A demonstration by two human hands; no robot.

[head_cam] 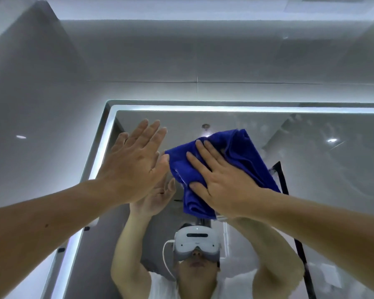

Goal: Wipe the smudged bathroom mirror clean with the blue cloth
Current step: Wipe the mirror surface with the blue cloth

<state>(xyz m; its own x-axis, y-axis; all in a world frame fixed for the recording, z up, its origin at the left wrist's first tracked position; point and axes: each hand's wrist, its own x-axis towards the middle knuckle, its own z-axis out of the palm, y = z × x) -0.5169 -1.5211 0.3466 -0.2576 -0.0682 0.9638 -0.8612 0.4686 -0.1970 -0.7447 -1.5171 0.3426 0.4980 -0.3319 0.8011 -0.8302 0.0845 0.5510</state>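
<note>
Your right hand [222,186] is pressing the cloth [240,152] flat on the mirror [322,180] up near its top edge, fingers [198,164] straight and spread. Your left hand [134,162] is hovering just left of the cloth, flat and holding nothing.

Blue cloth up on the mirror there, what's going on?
A person is wiping a bathroom mirror. Their right hand presses a blue cloth flat against the glass near the top, fingers spread. The left hand is open beside it, palm toward the glass; whether it touches I cannot tell. Pale smudges show on the mirror's upper right, so the job isn't finished.
</note>
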